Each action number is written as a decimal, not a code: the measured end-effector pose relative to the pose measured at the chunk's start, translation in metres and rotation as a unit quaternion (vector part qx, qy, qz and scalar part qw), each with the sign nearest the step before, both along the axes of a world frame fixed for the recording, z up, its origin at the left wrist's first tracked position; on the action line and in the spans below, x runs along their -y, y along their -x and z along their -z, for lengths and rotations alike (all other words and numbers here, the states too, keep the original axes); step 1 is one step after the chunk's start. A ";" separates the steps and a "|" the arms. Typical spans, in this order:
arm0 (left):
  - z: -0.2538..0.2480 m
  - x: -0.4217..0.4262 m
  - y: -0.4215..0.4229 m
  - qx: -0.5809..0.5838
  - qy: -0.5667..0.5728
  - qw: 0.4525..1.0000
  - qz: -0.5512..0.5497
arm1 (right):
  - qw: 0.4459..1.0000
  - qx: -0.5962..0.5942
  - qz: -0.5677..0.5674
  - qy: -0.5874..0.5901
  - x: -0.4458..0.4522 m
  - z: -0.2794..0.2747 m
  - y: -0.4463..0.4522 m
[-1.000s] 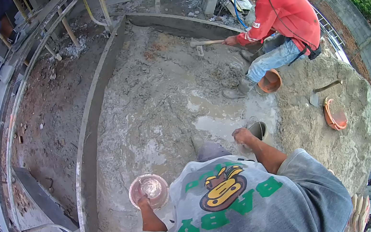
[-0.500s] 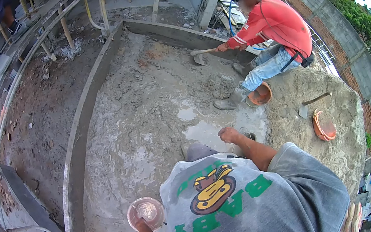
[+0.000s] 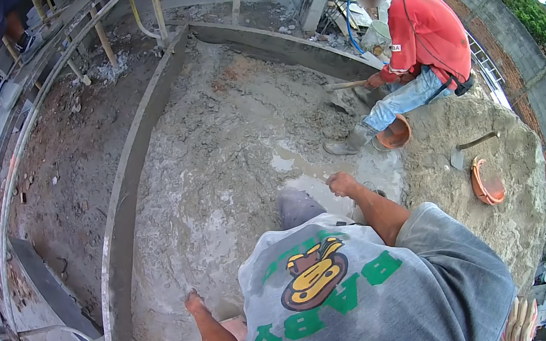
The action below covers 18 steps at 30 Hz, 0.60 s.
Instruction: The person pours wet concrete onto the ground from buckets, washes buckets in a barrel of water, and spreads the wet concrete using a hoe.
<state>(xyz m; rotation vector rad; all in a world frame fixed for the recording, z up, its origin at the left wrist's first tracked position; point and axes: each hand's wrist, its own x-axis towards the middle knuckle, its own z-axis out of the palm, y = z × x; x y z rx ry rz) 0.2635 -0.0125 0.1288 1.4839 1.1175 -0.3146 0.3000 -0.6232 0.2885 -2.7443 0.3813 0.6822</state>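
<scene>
My left hand [image 3: 194, 301] is over the wet grey concrete [image 3: 213, 223], beyond a pale bucket [image 3: 236, 328]. That bucket is mostly hidden by my forearm and shirt. The left fingers are too small and smeared to read. My right hand [image 3: 342, 184] is closed with its fingers curled, above the concrete in front of my body. Whatever it may hold is hidden. My bent knee [image 3: 297, 207] shows between the two arms.
A co-worker in a red top [image 3: 428, 31] grips a hoe [image 3: 345, 85] at the right. An orange bucket [image 3: 394, 132], another orange bucket [image 3: 486, 181] and a trowel-like tool [image 3: 472, 144] are nearby. A raised concrete edge [image 3: 123, 173] borders the left; another person's leg [image 3: 19, 32] shows.
My left hand has come out of the bucket and moved forward over the concrete. The bucket is now mostly covered. The co-worker is more upright and has drawn the hoe closer.
</scene>
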 end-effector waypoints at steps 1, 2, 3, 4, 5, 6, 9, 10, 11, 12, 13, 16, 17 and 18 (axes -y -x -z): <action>-0.005 0.004 -0.005 -0.005 -0.007 1.000 -0.007 | 0.998 0.001 0.062 -0.014 0.006 0.006 -0.004; -0.007 0.008 -0.011 -0.010 -0.014 1.000 -0.014 | 0.995 -0.010 0.101 -0.026 0.014 0.011 -0.008; -0.003 0.008 -0.013 -0.014 -0.013 1.000 -0.010 | 0.989 -0.020 0.139 -0.036 0.021 0.012 -0.013; 0.007 0.006 -0.010 -0.018 -0.011 1.000 -0.007 | 0.986 -0.041 0.153 -0.046 0.028 0.010 -0.022; 0.017 0.006 -0.009 -0.021 -0.010 1.000 -0.005 | 0.983 -0.061 0.165 -0.055 0.036 0.008 -0.032; 0.024 0.008 -0.008 -0.036 -0.008 0.999 -0.007 | 0.984 -0.056 0.161 -0.049 0.040 0.003 -0.042; 0.042 0.015 -0.005 -0.078 -0.008 0.997 -0.013 | 0.999 -0.016 0.046 0.015 0.057 0.003 -0.072; 0.046 0.023 -0.006 -0.084 -0.007 0.996 -0.013 | 0.996 0.021 -0.060 0.069 0.071 0.011 -0.083; 0.051 0.034 -0.010 -0.089 -0.004 0.996 -0.014 | 0.977 0.060 -0.165 0.123 0.088 0.019 -0.099; 0.055 0.045 -0.017 -0.092 -0.003 0.996 -0.018 | 0.981 0.062 -0.134 0.124 0.104 0.027 -0.121; 0.059 0.057 -0.025 -0.096 -0.002 0.995 -0.021 | 0.985 0.063 -0.102 0.126 0.118 0.036 -0.148; 0.063 0.103 -0.059 -0.098 -0.013 0.995 -0.013 | 0.998 0.040 0.006 0.055 0.109 -0.048 -0.236; 0.061 0.124 -0.073 -0.099 -0.019 0.995 -0.013 | 0.996 0.084 -0.009 0.040 0.129 -0.033 -0.268; 0.057 0.150 -0.087 -0.087 -0.024 0.996 -0.025 | 0.991 0.128 -0.028 0.023 0.151 -0.013 -0.299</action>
